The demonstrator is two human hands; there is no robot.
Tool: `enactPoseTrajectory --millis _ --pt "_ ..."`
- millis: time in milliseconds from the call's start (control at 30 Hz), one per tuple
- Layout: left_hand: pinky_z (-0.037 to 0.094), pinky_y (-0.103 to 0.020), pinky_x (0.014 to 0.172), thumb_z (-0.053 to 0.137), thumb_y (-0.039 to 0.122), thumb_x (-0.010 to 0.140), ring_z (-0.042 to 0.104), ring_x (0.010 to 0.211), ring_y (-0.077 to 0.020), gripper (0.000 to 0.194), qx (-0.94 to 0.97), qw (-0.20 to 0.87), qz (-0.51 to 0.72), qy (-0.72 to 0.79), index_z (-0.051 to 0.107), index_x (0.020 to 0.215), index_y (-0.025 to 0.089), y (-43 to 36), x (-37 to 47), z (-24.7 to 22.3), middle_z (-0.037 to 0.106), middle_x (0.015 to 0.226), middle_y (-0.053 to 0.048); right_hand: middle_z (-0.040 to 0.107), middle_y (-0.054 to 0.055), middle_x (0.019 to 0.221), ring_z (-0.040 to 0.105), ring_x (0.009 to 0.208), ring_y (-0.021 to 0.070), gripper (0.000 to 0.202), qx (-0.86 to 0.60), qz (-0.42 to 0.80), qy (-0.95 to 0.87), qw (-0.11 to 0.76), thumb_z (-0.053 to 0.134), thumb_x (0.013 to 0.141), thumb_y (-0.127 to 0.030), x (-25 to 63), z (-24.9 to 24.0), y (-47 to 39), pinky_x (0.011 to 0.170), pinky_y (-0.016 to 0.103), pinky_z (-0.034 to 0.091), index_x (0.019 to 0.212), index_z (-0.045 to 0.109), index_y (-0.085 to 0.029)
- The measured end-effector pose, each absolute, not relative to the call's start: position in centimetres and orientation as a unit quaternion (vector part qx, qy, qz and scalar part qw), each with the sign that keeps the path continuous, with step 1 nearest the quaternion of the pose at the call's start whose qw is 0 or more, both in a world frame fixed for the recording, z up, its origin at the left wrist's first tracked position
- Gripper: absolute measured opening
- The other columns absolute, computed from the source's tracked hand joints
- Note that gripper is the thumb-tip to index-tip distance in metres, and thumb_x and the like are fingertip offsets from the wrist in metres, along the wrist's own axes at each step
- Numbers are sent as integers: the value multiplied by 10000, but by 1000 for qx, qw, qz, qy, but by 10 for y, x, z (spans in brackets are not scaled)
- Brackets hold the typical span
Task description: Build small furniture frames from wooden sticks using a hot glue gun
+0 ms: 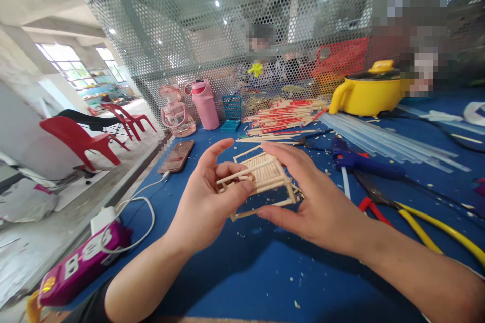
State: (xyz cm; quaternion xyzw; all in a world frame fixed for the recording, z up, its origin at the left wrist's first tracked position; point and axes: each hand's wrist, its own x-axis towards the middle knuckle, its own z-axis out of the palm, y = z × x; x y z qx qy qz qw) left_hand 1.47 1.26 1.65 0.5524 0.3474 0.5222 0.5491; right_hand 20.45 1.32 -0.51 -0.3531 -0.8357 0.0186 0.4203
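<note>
Head view | stick frame point(265, 172) sits between your hands above the blue table point(265, 275) | left hand point(200, 204) pinches its left side, right hand point(322, 202) clamps its right | slatted panel and rails look assembled; unfinished joints, if any, can't be told

The left hand point(206, 199) and right hand point(316, 199) face each other, fingers point(282, 155) curved inward.

Dark slv point(90, 308) on L arm, R forearm bare, both hands bare, no gloves
</note>
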Motion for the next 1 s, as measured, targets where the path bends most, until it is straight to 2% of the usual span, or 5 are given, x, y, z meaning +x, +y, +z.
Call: enactPoseTrajectory --millis 533,700,833,933,1000 --pt "500 -210 677 653 192 779 600 726 -105 500 537 567 531 329 460 1239 226 11 13 17 646 814 4 432 122 1429 400 1330 251 784 -347 16 -840 417 668 782 -500 205 -6 15 1108 426 373 1414 305 -211" --pt "484 -313 863 568 290 844 564 1062 -193 486 562 454 603 338 436 1312 285 13 10 15 579 1257 -58 477 123 1385 448 1288 264 798 -353 17 -834 424 690 749 -530 209 -4 15 1084 441 397 1394 338 -220" --pt "454 -341 946 557 403 872 522 1164 -215 439 605 394 596 350 487 1286 274 21 4 5 525 1334 -74 491 109 1367 464 1274 277 782 -364 -5 -814 452 720 724 -510 210 -4 20 1074 466 407 1370 352 -268" --pt "430 -372 1012 749 291 736 469 1265 -256 595 702 327 533 342 516 1283 267 29 1 -4 470 1402 -98 466 108 1383 425 1305 299 781 -331 -79 -810 478 745 732 -421 213 -4 22 1085 519 379 1379 320 -309" --pt "409 -410 1051 771 212 709 463 1286 -268 544 750 254 515 328 584 1219 261 32 0 -9 493 1390 -101 445 93 1399 404 1320 308 781 -304 -135 -810 483 745 747 -333 216 -4 20 1082 551 369 1386 297 -352"
